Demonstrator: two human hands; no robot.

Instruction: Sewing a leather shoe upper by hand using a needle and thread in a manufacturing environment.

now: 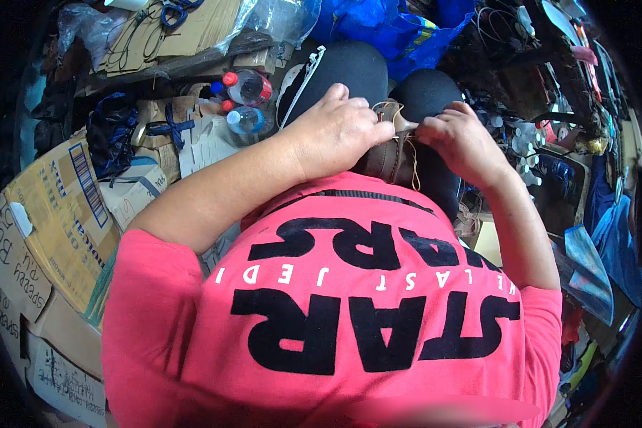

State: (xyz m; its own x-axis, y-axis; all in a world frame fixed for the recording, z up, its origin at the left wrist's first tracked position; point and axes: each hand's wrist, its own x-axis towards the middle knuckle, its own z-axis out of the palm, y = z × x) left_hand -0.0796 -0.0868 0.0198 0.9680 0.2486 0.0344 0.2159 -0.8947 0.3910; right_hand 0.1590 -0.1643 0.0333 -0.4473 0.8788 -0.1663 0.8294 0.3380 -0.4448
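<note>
A brown leather piece [381, 158] with stitched seams, perhaps part of a shoe, lies in my lap between my dark-clad knees. My left hand [339, 132] is closed at its upper left side, thumb pressed towards the fingers. Close by on the right, my right hand [465, 139] pinches with its fingertips at the piece's edge; what exactly they grip is too small to tell. Between the two hands shows a pale tan flap [404, 123]. A thin tan cord [416, 175] loops around there and hangs down over the leather.
Plastic bottles [248, 87] with red and blue caps stand left of my knees. Flattened cardboard [185, 36] and a yellow-brown carton [71, 207] fill the left side. Beyond my knees is a blue bag [414, 36]. Cluttered shelves and blue cloth [617, 235] line the right.
</note>
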